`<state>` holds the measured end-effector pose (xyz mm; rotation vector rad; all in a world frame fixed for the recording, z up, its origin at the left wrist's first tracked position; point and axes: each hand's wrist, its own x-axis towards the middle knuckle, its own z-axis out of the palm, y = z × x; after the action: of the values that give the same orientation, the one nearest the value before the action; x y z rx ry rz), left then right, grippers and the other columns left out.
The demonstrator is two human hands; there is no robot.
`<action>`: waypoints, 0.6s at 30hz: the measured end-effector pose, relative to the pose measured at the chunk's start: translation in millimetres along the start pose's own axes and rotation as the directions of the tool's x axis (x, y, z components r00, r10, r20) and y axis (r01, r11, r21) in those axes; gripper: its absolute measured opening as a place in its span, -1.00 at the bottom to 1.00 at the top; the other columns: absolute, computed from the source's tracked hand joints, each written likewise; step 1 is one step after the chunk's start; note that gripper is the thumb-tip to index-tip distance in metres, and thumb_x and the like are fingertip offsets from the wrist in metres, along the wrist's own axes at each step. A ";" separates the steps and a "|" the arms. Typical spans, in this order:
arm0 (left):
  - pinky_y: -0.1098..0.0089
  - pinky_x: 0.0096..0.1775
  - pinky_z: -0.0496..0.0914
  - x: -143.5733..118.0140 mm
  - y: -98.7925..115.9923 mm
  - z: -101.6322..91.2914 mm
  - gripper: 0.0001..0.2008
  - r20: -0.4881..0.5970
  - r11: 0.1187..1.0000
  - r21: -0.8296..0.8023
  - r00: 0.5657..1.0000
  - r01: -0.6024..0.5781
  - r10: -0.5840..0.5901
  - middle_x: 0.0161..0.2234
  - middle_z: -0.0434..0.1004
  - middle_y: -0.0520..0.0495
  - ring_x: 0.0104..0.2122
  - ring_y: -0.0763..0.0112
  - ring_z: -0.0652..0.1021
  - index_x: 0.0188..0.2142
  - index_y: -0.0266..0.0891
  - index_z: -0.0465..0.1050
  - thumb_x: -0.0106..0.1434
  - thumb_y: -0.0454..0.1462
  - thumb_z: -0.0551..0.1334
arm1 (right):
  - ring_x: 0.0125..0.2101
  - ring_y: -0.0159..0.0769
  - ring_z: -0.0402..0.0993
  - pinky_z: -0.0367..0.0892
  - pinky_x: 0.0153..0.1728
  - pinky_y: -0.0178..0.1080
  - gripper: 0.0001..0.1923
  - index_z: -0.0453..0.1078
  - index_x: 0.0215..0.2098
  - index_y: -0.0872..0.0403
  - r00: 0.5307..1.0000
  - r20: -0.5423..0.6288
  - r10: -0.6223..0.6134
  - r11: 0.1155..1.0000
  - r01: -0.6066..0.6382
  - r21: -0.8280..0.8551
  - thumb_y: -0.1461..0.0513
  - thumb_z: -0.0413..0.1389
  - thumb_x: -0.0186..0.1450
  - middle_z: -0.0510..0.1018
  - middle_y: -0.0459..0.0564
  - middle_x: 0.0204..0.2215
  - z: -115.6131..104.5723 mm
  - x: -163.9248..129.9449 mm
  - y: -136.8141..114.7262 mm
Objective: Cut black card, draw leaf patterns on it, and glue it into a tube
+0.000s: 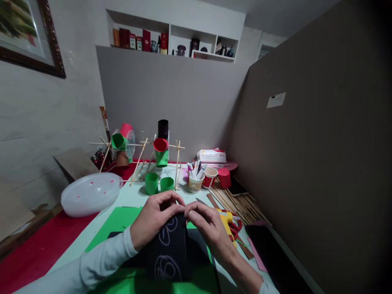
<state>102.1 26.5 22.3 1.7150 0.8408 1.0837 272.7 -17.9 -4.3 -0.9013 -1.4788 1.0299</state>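
Black paper strip with pale looping scribbles (169, 249) runs from between both hands down toward the person, its far end pinched under the fingertips. The left hand (153, 218) curls over that end from the left, thumb and fingers closed on the paper; the right hand (206, 224) grips it from the right, knuckles raised. Both wrists angle inward over a green paper sheet (118, 222). The scribbles spell nothing readable. Just right of the right hand lies a yellow glue gun (227, 220); beyond the hands stand two green paper cups (158, 183).
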 end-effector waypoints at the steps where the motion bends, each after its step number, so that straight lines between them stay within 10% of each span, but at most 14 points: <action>1: 0.39 -0.40 0.25 0.2 -1.4 3.3 -0.84 -0.010 1.000 0.015 1.000 -0.014 0.014 -0.58 0.41 0.07 -0.51 0.38 0.37 -0.44 -0.19 0.58 0.10 -0.15 0.35 | -0.34 -0.30 0.37 0.27 -0.25 -0.29 -0.74 0.46 -0.39 0.06 1.000 -0.009 0.001 1.000 -0.001 0.006 0.05 0.15 0.32 0.46 -0.10 -0.44 -0.9 0.3 -0.2; 18: 0.35 -0.10 0.35 -21.0 -12.9 -18.8 -0.74 -0.154 0.991 0.135 0.988 -0.007 0.028 -0.22 0.58 -0.03 -0.12 0.18 0.52 -0.21 -0.14 0.53 0.28 -0.05 0.22 | -0.32 -0.28 0.42 0.31 -0.25 -0.28 -0.83 0.42 -0.40 0.07 0.991 -0.133 0.008 0.997 0.001 0.074 0.16 0.28 0.16 0.51 -0.08 -0.38 1.0 3.5 4.0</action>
<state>75.8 19.0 7.7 1.7674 1.0179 1.2094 271.3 -13.4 -6.9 -0.9028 -1.3203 1.0008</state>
